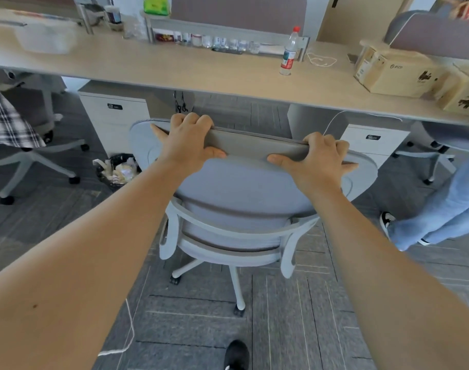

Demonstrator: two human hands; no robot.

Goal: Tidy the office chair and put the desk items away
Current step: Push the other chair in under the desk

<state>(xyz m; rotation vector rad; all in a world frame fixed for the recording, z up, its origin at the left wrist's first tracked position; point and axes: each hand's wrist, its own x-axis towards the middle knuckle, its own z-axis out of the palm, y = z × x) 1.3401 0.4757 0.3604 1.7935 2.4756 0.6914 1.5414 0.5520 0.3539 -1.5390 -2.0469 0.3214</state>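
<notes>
A grey office chair (244, 188) stands in front of the long wooden desk (174, 70), its back towards me. My left hand (186, 142) grips the top edge of the backrest on its left side, fingers curled over it and thumb underneath. My right hand (318, 158) grips the same edge on its right side in the same way. On the desk stand a clear water bottle (289, 53) with a red cap, a row of small jars (217, 42) under a riser, and a white cable (321, 60).
Cardboard boxes (396, 73) sit at the desk's right end. White drawer units (114, 116) (372, 140) stand under the desk, a full waste bin (118, 166) beside the left one. Another chair (19, 145) is at left. A person's jeans-clad legs (441, 209) are at right.
</notes>
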